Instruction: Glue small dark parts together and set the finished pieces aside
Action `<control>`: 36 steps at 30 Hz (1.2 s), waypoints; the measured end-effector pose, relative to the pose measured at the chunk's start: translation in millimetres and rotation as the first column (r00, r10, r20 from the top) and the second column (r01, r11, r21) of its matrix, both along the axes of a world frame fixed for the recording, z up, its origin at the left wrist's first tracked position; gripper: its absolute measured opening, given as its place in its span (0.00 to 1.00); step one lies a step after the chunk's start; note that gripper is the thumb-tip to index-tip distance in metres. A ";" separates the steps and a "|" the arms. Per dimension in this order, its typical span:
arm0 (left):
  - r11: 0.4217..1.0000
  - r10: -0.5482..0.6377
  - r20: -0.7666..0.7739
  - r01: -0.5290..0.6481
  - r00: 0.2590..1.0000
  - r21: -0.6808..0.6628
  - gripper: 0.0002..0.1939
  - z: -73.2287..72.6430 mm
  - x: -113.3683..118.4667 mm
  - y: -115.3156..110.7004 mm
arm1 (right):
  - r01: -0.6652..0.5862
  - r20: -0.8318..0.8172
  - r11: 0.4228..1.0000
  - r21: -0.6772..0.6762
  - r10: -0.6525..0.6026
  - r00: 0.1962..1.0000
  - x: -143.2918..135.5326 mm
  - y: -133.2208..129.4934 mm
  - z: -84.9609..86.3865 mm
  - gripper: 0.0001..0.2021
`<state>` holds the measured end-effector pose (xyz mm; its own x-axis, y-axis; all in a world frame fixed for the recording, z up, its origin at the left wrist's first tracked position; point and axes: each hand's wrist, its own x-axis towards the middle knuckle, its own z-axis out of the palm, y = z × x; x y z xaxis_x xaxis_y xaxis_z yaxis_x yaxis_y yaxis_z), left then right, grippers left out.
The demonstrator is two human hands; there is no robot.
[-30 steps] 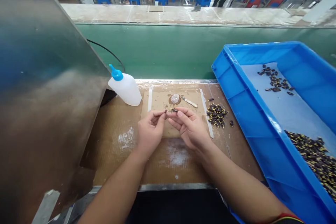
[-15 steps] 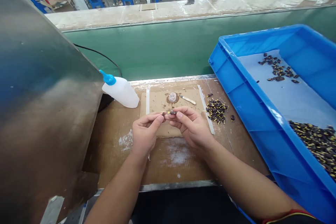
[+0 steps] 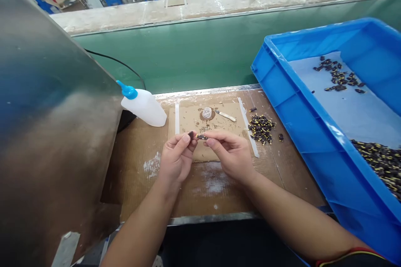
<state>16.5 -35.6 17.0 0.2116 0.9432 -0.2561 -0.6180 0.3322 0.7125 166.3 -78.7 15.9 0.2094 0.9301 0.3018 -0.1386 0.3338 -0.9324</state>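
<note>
Over the cardboard sheet (image 3: 219, 155), my left hand (image 3: 178, 154) pinches a small dark piece (image 3: 191, 134) between thumb and fingertips. My right hand (image 3: 231, 152) grips a small black and yellow part (image 3: 202, 137), its yellow end pointing at the dark piece. The fingertips of both hands are close together. Beyond them stand a small clear jar (image 3: 207, 112) on a wet brown stain and a light-handled knife (image 3: 226, 116). A pile of black and yellow parts (image 3: 262, 128) lies right of the sheet.
On the left, a white bottle with a blue nozzle (image 3: 145, 107) leans near a large metal panel (image 3: 59, 112). At right, a big blue crate (image 3: 300, 121) holds many more parts. Behind are a green wall (image 3: 188, 58), a ledge and blue stools.
My left fingers have turned, showing more of the dark piece, and my right fingers have closed in around the black and yellow part. The view has shifted slightly.
</note>
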 end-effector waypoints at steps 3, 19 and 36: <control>1.000 0.001 0.028 -0.001 1.000 -0.008 0.12 -1.9 0.9 -1.3 | 0.023 0.073 0.999 0.039 -0.026 0.997 0.5 -0.1 -1.4 0.12; 0.996 -0.011 -0.082 0.018 0.997 0.083 0.11 -4.2 0.7 -4.7 | 0.091 0.170 0.994 0.054 -0.098 0.981 -2.5 -5.6 0.3 0.14; 0.985 0.001 -0.161 0.027 0.987 0.172 0.10 -1.8 1.1 -4.6 | 0.040 0.235 0.998 0.054 -0.052 0.971 7.7 -3.7 3.1 0.13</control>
